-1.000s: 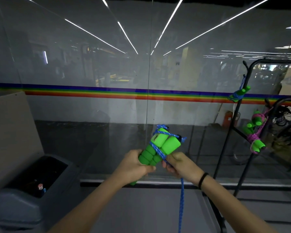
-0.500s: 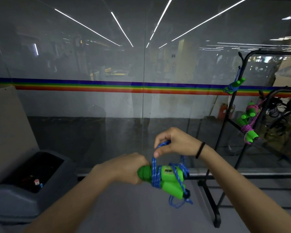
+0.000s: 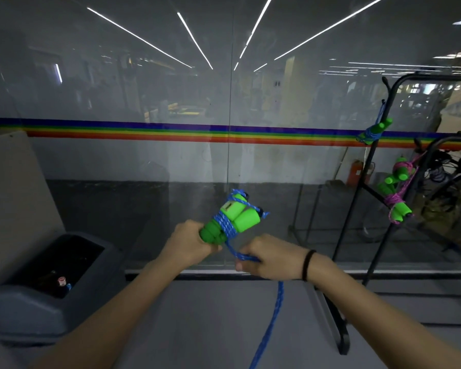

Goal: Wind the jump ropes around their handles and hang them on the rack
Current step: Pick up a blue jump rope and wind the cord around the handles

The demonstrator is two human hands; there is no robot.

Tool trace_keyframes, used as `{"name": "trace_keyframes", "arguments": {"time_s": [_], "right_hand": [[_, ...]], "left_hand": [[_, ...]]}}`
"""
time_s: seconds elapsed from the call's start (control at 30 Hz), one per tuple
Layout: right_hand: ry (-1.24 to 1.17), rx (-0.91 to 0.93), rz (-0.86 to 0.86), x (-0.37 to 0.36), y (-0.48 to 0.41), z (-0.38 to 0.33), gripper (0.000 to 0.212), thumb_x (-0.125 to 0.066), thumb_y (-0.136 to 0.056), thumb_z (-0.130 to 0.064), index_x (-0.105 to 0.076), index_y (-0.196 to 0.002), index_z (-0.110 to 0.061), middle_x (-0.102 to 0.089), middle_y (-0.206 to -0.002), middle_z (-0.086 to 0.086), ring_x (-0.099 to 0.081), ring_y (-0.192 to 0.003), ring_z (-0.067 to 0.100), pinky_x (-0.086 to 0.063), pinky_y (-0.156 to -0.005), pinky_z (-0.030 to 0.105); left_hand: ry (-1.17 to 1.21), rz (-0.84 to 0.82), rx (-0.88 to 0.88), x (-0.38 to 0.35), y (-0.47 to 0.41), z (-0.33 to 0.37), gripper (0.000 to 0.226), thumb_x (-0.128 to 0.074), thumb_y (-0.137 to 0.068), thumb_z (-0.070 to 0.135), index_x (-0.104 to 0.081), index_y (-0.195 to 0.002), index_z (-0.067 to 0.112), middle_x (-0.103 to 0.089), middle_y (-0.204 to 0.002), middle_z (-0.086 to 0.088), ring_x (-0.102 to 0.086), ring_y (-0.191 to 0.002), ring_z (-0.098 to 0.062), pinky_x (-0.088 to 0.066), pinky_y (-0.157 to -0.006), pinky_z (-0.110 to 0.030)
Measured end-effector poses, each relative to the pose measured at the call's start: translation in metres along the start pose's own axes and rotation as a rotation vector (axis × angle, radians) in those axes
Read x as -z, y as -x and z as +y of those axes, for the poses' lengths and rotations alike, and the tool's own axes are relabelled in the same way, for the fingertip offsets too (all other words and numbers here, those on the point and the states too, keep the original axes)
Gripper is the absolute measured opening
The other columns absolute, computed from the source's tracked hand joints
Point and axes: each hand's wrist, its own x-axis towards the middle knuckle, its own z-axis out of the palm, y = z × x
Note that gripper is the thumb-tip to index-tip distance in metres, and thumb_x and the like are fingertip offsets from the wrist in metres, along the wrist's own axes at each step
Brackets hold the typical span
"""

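My left hand (image 3: 190,242) grips the lower ends of two green foam handles (image 3: 233,221), held together and tilted up to the right. Blue rope (image 3: 226,227) is coiled several times around their middle. My right hand (image 3: 270,258) is shut on the rope just below the handles, and the loose rope (image 3: 273,315) hangs down from it to the bottom edge. On the black rack (image 3: 378,166) at the right hang a wound blue rope with green handles (image 3: 373,131) and wound pink ropes with green handles (image 3: 395,190).
A glass wall with a rainbow stripe (image 3: 171,133) stands straight ahead. A grey bin (image 3: 48,283) with a dark opening sits at the lower left beside a beige panel (image 3: 11,198). The rack's foot (image 3: 339,334) reaches across the grey floor near my right arm.
The handles swung from lying level and low to pointing up and right. My right hand came from above the handles down to below them, drawing the rope around.
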Motion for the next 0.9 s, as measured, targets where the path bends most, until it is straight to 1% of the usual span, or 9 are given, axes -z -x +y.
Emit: {"name": "trace_keyframes", "arguments": {"time_s": [0.1,0.17,0.27,0.37,0.47,0.6,0.7,0.77,0.9], "right_hand": [[0.044,0.031,-0.007,0.02,0.0,-0.003,0.022,-0.054,-0.089,-0.031,-0.066,-0.085,-0.013,-0.066,-0.083,0.009,-0.055,-0.073,0.018,-0.044,-0.069,0.031],[-0.002,0.02,0.016,0.033,-0.002,0.001,0.022,-0.063,-0.083,-0.037,-0.072,-0.089,-0.018,-0.068,-0.077,-0.003,-0.052,-0.067,0.003,-0.042,-0.067,0.024],[-0.207,-0.045,0.083,0.033,-0.013,0.014,0.018,-0.075,-0.069,-0.039,-0.072,-0.072,-0.022,-0.061,-0.058,-0.016,-0.053,-0.058,-0.003,-0.039,-0.062,0.015],[-0.582,-0.065,0.128,0.017,-0.018,0.027,0.011,-0.075,-0.073,-0.023,-0.067,-0.067,-0.02,-0.063,-0.056,-0.011,-0.054,-0.056,-0.003,-0.042,-0.061,0.015],[-0.857,-0.271,0.223,-0.002,-0.014,0.033,0.025,-0.055,-0.088,-0.009,-0.051,-0.067,-0.021,-0.056,-0.037,-0.02,-0.054,-0.042,-0.009,-0.04,-0.047,0.005],[-0.796,-0.254,0.206,-0.028,-0.012,0.029,0.041,-0.044,-0.094,-0.035,-0.056,-0.057,-0.021,-0.039,-0.034,-0.01,-0.032,-0.035,0.002,-0.027,-0.042,0.011],[-0.588,-0.238,0.192,-0.028,-0.008,0.025,0.042,-0.039,-0.096,-0.034,-0.058,-0.059,-0.026,-0.045,-0.038,-0.01,-0.041,-0.039,0.0,-0.033,-0.049,0.011],[-0.398,-0.155,0.135,-0.02,-0.003,0.022,0.035,-0.043,-0.095,-0.034,-0.058,-0.064,-0.025,-0.051,-0.044,-0.01,-0.046,-0.044,0.001,-0.035,-0.052,0.015],[0.023,-0.017,0.091,0.005,0.0,0.014,0.027,-0.054,-0.089,-0.034,-0.064,-0.084,-0.009,-0.06,-0.071,0.011,-0.05,-0.066,0.02,-0.036,-0.063,0.031]], "left_hand": [[-0.287,-0.164,-0.045,-0.005,0.005,-0.003,0.018,-0.067,-0.067,0.03,-0.064,-0.073,0.014,-0.069,-0.08,-0.012,-0.068,-0.082,-0.029,-0.049,-0.065,-0.032],[-0.394,-0.27,-0.15,-0.009,0.01,-0.002,0.014,-0.062,-0.072,0.025,-0.062,-0.077,0.012,-0.069,-0.086,-0.015,-0.067,-0.085,-0.032,-0.046,-0.063,-0.031],[-0.402,-0.405,-0.387,-0.006,0.014,0.005,0.008,-0.061,-0.076,0.018,-0.058,-0.071,0.012,-0.066,-0.077,-0.013,-0.063,-0.073,-0.025,-0.038,-0.056,-0.027],[-0.194,-0.398,-0.475,0.0,0.013,0.004,0.019,-0.071,-0.073,0.022,-0.055,-0.065,0.016,-0.058,-0.06,0.001,-0.051,-0.055,-0.004,-0.038,-0.052,-0.026],[0.143,-0.252,-0.372,0.005,0.013,0.004,0.025,-0.079,-0.067,0.017,-0.056,-0.058,0.018,-0.045,-0.048,0.012,-0.038,-0.047,0.003,-0.031,-0.046,-0.019],[0.443,-0.105,-0.139,0.002,0.01,0.007,0.021,-0.083,-0.066,0.012,-0.063,-0.063,0.018,-0.051,-0.047,0.015,-0.043,-0.047,0.001,-0.035,-0.048,-0.016],[0.454,0.035,-0.004,-0.001,0.003,0.002,0.021,-0.082,-0.066,0.012,-0.063,-0.066,0.02,-0.065,-0.057,0.007,-0.058,-0.054,-0.009,-0.047,-0.058,-0.024],[0.313,0.101,0.03,0.0,0.0,-0.002,0.021,-0.082,-0.064,0.017,-0.063,-0.069,0.022,-0.067,-0.065,0.001,-0.063,-0.063,-0.016,-0.049,-0.063,-0.026],[-0.234,-0.013,0.022,-0.001,0.005,-0.001,0.023,-0.071,-0.07,0.03,-0.065,-0.093,0.028,-0.07,-0.096,-0.003,-0.065,-0.096,-0.027,-0.048,-0.076,-0.031]]}}
